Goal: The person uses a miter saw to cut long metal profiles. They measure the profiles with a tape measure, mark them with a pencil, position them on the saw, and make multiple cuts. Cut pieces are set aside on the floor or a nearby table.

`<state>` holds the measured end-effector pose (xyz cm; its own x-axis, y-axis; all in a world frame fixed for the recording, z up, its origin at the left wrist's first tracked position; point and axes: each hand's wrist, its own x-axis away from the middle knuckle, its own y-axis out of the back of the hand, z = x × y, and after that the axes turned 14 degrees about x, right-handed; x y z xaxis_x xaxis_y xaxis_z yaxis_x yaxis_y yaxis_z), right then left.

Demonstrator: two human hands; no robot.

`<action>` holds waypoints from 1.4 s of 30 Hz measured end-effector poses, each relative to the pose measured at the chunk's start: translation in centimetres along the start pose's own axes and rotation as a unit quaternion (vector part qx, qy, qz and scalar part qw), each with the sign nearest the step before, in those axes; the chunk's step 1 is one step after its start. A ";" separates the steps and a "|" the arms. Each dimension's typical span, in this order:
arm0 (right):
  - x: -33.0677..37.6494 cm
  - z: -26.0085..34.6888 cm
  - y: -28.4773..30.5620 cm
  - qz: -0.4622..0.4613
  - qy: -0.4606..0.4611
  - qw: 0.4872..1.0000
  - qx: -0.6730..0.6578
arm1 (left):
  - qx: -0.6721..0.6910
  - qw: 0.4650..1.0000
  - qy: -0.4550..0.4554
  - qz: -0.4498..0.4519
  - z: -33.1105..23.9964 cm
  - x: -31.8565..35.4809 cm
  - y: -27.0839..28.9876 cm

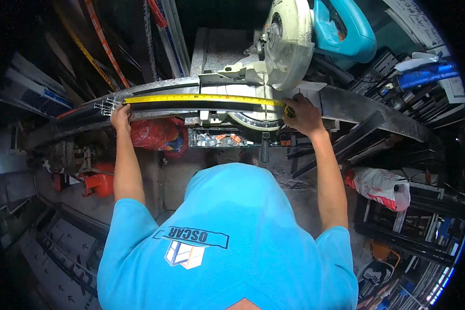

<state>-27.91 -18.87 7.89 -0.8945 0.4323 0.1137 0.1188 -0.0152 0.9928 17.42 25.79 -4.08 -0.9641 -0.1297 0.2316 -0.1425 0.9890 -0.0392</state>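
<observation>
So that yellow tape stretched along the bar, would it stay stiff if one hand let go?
Probably not. The tape measure looks thin and lies flat only because the left hand and right hand pin both ends. Released, it would likely sag or snap back.

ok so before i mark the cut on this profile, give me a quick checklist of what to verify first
1. Tape stretched along the profile: ok, it runs from hand to hand.
2. Left hand pinning the tape's end at the profile's end: ok, grip sits right at the cut end.
3. Right hand holding the tape case by the saw: ok.
4. Saw blade raised clear of the hands: ok, the guard sits above the profile.
5. Blade stopped: cannot tell.
6. Tape hook flush on the profile end: cannot tell, the fingers hide it.
</observation>
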 end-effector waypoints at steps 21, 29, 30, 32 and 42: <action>0.0 -0.1 -1.4 -0.042 -0.013 0.999 -0.007 | -0.032 0.999 -0.022 -0.030 -0.2 0.8 -0.5; 0.3 0.3 -1.3 -0.016 -0.023 0.999 -0.023 | -0.045 0.999 -0.008 0.003 -0.7 1.4 -0.4; 0.3 0.3 -1.4 -0.026 -0.022 0.999 -0.027 | -0.051 0.999 -0.011 0.002 -0.9 1.7 -0.6; 0.3 0.2 -2.0 -0.045 -0.022 0.998 -0.035 | -0.063 0.998 -0.017 -0.001 -1.2 2.3 -1.1; 0.0 0.5 -3.2 -0.072 -0.022 0.997 -0.020 | -0.099 0.994 -0.042 0.031 -1.1 2.0 -0.6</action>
<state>-28.09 -18.37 4.73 -0.8809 0.4722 -0.0318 -0.0279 0.0154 0.9995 15.87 24.99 -2.53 -0.9862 -0.0660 0.1517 -0.0441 0.9887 0.1432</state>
